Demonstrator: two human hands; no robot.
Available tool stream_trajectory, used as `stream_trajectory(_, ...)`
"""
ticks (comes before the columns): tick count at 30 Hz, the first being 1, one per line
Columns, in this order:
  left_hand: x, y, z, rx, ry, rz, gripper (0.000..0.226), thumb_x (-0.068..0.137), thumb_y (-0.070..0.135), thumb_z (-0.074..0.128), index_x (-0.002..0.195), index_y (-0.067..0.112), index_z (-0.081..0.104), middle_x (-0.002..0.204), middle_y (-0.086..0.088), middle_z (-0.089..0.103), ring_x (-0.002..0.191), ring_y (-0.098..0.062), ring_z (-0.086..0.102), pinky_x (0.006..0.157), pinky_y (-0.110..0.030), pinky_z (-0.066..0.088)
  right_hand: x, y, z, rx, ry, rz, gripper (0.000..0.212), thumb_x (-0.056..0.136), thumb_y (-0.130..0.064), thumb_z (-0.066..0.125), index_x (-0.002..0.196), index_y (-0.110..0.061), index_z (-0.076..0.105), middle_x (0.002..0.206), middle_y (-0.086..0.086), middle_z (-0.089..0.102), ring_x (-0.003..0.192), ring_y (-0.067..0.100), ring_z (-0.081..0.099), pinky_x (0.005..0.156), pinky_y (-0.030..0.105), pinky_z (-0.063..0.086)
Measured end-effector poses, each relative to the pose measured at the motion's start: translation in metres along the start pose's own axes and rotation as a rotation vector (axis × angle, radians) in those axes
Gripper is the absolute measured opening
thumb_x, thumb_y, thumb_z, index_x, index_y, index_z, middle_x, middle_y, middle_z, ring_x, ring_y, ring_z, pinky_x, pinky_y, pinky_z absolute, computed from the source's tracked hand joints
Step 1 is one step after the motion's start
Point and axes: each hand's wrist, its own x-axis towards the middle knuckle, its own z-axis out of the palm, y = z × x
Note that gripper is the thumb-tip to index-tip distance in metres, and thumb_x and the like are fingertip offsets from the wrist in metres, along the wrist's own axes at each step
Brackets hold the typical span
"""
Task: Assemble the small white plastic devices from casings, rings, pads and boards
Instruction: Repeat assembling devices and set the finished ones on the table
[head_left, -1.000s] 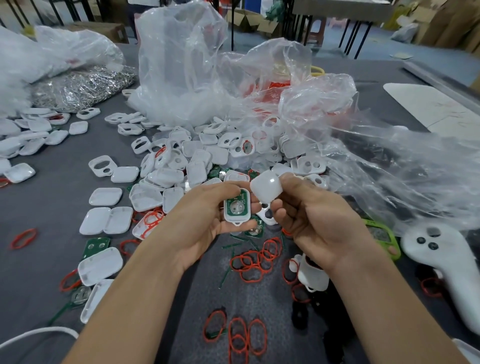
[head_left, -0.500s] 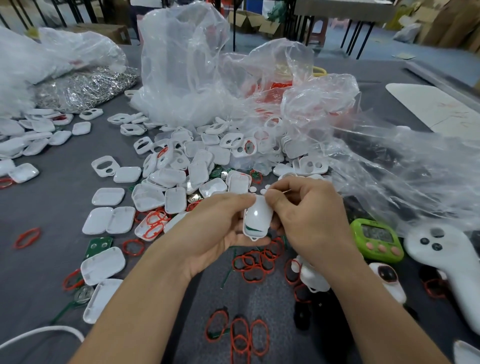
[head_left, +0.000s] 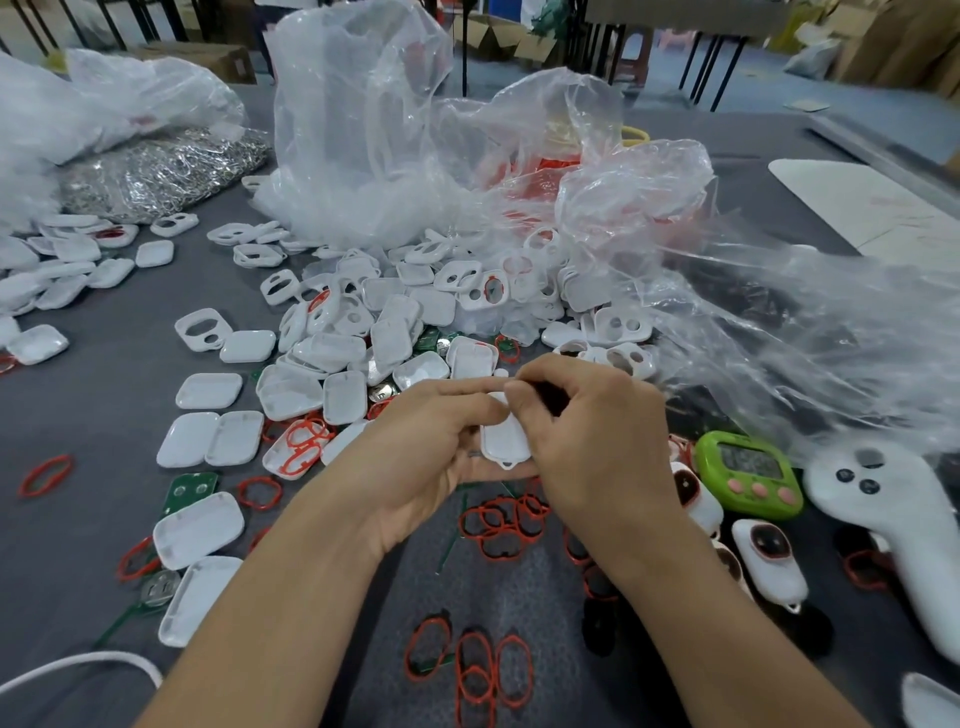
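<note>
Left hand (head_left: 431, 447) grips the white casing (head_left: 501, 441), right hand (head_left: 587, 447) curled, pinching its top edge; best squeeze evenly round the rim so halves snap flush.

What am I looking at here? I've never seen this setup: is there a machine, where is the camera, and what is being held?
No machine: these are a person's two bare hands. The view comes from a camera worn on the head, looking forward and down. The left hand and right hand together grip one small white device above a grey table. On the table lie loose white casings, red rings, green boards, clear plastic bags, a green timer and a white controller.
</note>
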Motion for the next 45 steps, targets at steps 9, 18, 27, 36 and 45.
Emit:
stream_trajectory(9,0.0,0.003,-0.003,-0.032,-0.023,0.105,0.033,0.098,-0.005,0.048,0.109,0.006,0.078,0.121,-0.017,0.073,0.107,-0.026,0.071,0.089,-0.043,0.062,0.01,0.016,-0.004,0.631,-0.27,0.432,0.014,0.095,-0.026,0.07,0.084,-0.032,0.077,0.059,-0.008,0.066,0.049,0.006,0.055,0.052,0.023,0.043)
stream_trajectory(18,-0.001,0.003,-0.001,0.004,-0.006,0.155,0.031,0.1,0.002,0.05,0.121,0.006,0.072,0.118,-0.017,0.074,0.1,-0.027,0.068,0.09,-0.041,0.061,0.006,0.013,0.0,0.694,-0.236,0.402,0.021,0.1,-0.022,0.066,0.087,-0.03,0.081,0.069,0.009,0.074,0.049,0.013,0.057,0.052,0.028,0.049)
stream_trajectory(27,-0.002,0.002,0.005,0.155,0.027,0.172,0.032,0.105,0.004,0.049,0.132,0.01,0.065,0.12,-0.013,0.075,0.104,-0.026,0.072,0.096,-0.044,0.059,0.003,0.01,0.002,0.68,-0.084,0.402,0.02,0.093,-0.013,0.074,0.082,-0.027,0.083,0.066,-0.003,0.076,0.054,0.006,0.067,0.056,0.022,0.053)
stream_trajectory(36,-0.004,-0.003,0.005,0.275,0.313,0.339,0.021,0.093,0.005,0.071,0.1,0.02,0.082,0.085,-0.01,0.08,0.072,-0.016,0.074,0.061,-0.023,0.058,0.004,0.007,0.001,0.557,-0.036,0.289,0.015,0.091,-0.025,0.072,0.082,-0.033,0.081,0.062,-0.015,0.072,0.055,0.002,0.065,0.057,0.019,0.05)
stream_trajectory(45,-0.001,-0.003,0.009,0.337,0.429,0.379,0.015,0.091,0.01,0.075,0.103,0.015,0.082,0.077,-0.011,0.078,0.067,-0.016,0.072,0.06,-0.026,0.058,0.002,0.006,0.002,0.6,-0.14,0.304,0.012,0.083,-0.032,0.075,0.089,-0.04,0.081,0.067,-0.003,0.075,0.058,0.016,0.071,0.06,0.043,0.062)
